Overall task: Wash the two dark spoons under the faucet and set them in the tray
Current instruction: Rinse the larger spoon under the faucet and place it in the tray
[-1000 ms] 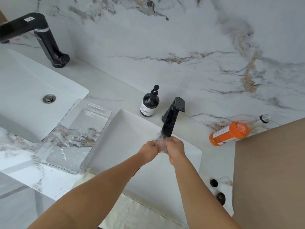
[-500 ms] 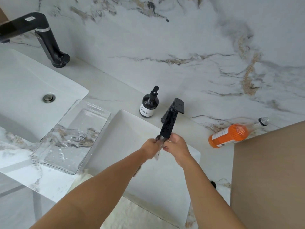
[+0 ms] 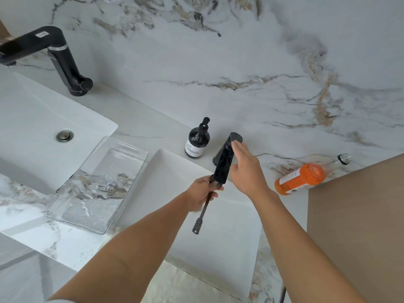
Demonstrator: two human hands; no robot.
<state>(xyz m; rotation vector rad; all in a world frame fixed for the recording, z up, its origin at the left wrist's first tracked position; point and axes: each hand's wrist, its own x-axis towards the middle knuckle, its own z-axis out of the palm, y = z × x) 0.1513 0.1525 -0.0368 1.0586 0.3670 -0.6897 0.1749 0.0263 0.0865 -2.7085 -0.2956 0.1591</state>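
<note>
My left hand [image 3: 202, 194] grips a dark spoon [image 3: 202, 215] just under the spout of the black faucet [image 3: 224, 164]; the handle hangs down over the white sink [image 3: 175, 171] and the bowl end is hidden by my fingers and the spout. A second spoon may be in the same grip, but I cannot tell. My right hand [image 3: 246, 169] rests on the faucet's right side, fingers spread up toward its top lever. No water stream shows. The clear plastic tray [image 3: 98, 186] stands left of the sink, wet inside, with no spoons in it.
A dark soap pump bottle [image 3: 197, 139] stands behind the sink. An orange bottle [image 3: 306, 176] lies on its side at the right, by a brown panel [image 3: 360, 226]. A second sink [image 3: 39, 132] with a black faucet [image 3: 59, 55] is at far left.
Both hands were together under running water. Now my right hand has lifted onto the faucet, the stream is gone, and my left hand alone holds the spoon, its handle now in view.
</note>
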